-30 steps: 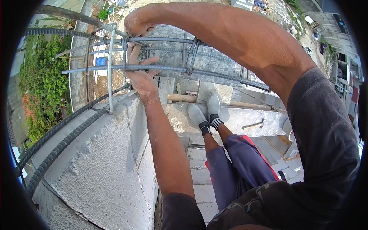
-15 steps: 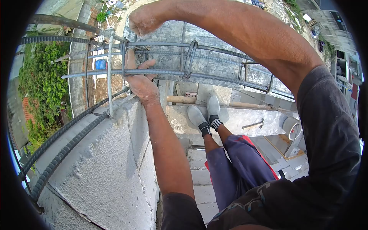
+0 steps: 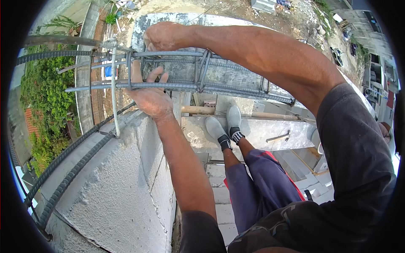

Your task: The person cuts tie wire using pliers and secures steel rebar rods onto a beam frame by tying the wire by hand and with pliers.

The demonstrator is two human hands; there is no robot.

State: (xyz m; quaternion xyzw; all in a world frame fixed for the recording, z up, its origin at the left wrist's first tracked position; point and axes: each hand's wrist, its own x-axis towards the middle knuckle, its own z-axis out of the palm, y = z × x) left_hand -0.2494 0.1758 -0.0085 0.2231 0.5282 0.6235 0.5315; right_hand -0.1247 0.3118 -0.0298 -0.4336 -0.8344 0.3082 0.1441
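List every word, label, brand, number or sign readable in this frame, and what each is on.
No readable text.
Shirt: a faint print on the front, too blurred and folded to read.
Right ankle band: pale stripes, with no lettering that I can make out.

Long grey rebar cage [image 3: 181,86]; stirrups [image 3: 203,69] spaced apart.

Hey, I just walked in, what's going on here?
A person is busy at a frame of steel bars beside a pale wall. The left hand is at the near bar, fingers spread. The right hand is curled by the far bar; whether it grips anything is hidden. The person's shoes are below, on a pale ledge.
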